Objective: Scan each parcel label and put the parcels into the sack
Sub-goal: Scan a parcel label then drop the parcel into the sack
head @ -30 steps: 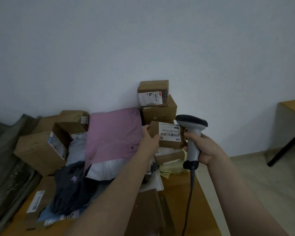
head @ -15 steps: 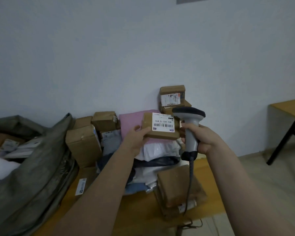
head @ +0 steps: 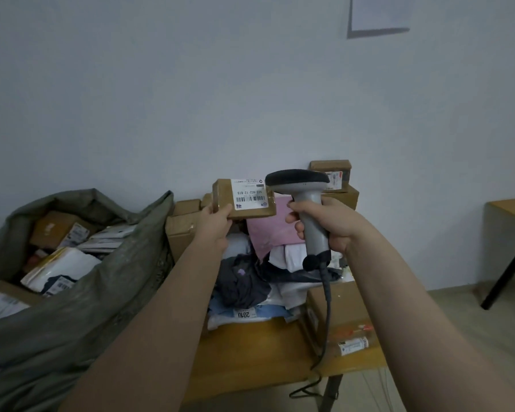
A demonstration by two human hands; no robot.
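My left hand (head: 215, 222) grips a small brown cardboard parcel (head: 244, 198) by its lower left corner, raised above the pile, its white barcode label facing me upside down. My right hand (head: 324, 224) holds the grey handheld scanner (head: 302, 200) by its handle, its dark head just right of the parcel and level with it. The scanner's cable hangs down over the table edge. The grey-green sack (head: 81, 292) lies open at the left, with several parcels and mailers inside.
A pile of parcels on the wooden table (head: 250, 352): a pink mailer (head: 271, 233), dark and white poly bags, brown boxes (head: 180, 233) against the wall, stacked boxes (head: 344, 179) behind the scanner, a flat box (head: 342, 316) at front right. Another table (head: 512, 215) stands far right.
The view swung left and the sack came fully into sight. My left hand carried the small parcel up and leftward, away from the pile. My right hand kept the scanner beside it.
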